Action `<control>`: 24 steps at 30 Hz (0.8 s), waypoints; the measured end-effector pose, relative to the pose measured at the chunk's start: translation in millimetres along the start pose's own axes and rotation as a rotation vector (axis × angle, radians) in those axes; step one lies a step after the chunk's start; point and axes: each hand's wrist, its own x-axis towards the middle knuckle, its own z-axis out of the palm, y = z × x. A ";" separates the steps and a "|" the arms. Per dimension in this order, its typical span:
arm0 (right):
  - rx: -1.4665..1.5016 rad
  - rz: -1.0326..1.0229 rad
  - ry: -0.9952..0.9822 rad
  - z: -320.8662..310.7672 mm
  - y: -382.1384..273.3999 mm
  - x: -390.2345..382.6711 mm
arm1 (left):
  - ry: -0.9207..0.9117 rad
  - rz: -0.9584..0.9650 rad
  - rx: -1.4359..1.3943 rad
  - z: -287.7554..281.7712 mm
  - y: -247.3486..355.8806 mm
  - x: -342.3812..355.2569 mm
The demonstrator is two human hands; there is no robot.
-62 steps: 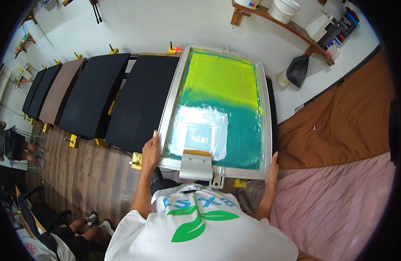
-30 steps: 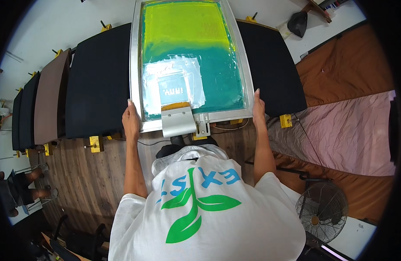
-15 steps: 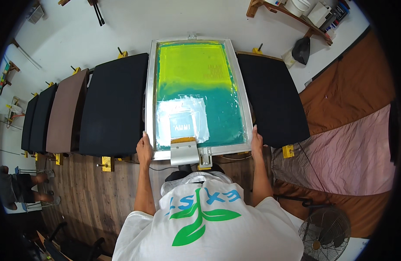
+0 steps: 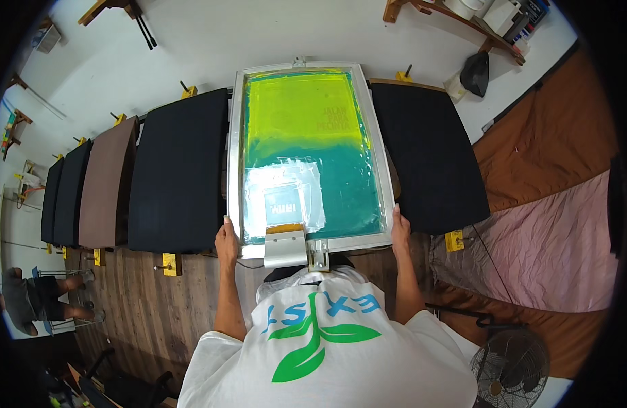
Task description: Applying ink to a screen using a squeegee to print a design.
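Observation:
A screen-printing frame point(image 4: 236, 163) with a pale metal rim lies lengthwise in front of me. Its mesh is teal point(image 4: 351, 204), with yellow-green ink point(image 4: 293, 109) over the far half and a whitish patch point(image 4: 310, 178) near the lower left. My left hand point(image 4: 226, 241) grips the near left corner of the rim. On the opposite side, my right hand point(image 4: 400, 230) is closed round the right rim near its corner. A squeegee point(image 4: 285, 250) with a metal holder and brownish blade rests across the near edge, beside a metal clamp point(image 4: 318, 254).
Black-covered boards point(image 4: 179, 170) stand in a row to the left, with a brown one point(image 4: 109, 183) among them. Another black board point(image 4: 429, 156) sits at right. Brown and pink cloth point(image 4: 531, 245) hangs beyond. A fan point(image 4: 511, 370) is low right; a person point(image 4: 28, 299) is far left.
The view has tilted, so the surroundings sit slightly lower in the picture. Both hands keep their hold on the frame, and the squeegee stays at its near edge.

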 end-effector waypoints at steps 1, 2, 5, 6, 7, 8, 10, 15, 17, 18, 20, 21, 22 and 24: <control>-0.005 -0.006 -0.026 -0.2 -2.1 2.2 | -0.022 -0.039 0.018 -1.9 0.7 1.3; -0.006 -0.003 -0.026 -2.5 -2.9 1.3 | -0.025 -0.041 0.020 0.2 0.8 -1.5; -0.037 0.034 -0.088 -4.0 -18.6 -7.2 | 0.031 -0.081 0.023 2.3 -1.7 -6.0; -0.036 0.060 -0.091 -3.3 -27.9 -10.5 | 0.034 -0.090 0.026 0.9 -6.2 -3.2; -0.038 0.088 -0.092 -3.5 -32.0 -11.9 | 0.014 -0.091 0.022 -0.8 -5.2 -1.6; -0.046 0.094 -0.100 -2.1 -31.3 -12.1 | -0.004 -0.094 0.018 -0.9 -4.9 -1.5; 0.026 0.004 -0.037 -0.7 -28.3 -12.9 | -0.017 -0.126 0.023 -0.8 -4.0 -1.9; -0.147 -0.014 -0.042 -5.3 -32.2 -14.2 | 0.009 -0.092 0.017 0.7 -9.2 3.6; -0.345 -0.034 -0.072 -9.5 -39.0 -11.5 | -0.021 -0.063 0.007 1.4 -9.4 5.5; -0.349 -0.028 -0.069 -10.6 -40.4 -19.7 | -0.028 -0.066 0.008 0.6 -10.9 2.8; -0.816 -0.321 0.061 -5.8 -63.7 -42.8 | -0.082 -0.048 -0.053 -1.5 -6.2 0.0; -0.820 -0.322 0.064 -0.5 -88.4 -57.1 | -0.084 -0.026 -0.044 -2.0 -15.4 0.0; -0.766 -0.396 -0.017 5.6 -119.5 -77.2 | -0.171 -0.096 0.013 -7.7 -11.7 -0.9; -0.647 -0.522 -0.255 27.6 -158.6 -118.9 | -0.013 0.246 0.181 -9.6 -6.8 -19.5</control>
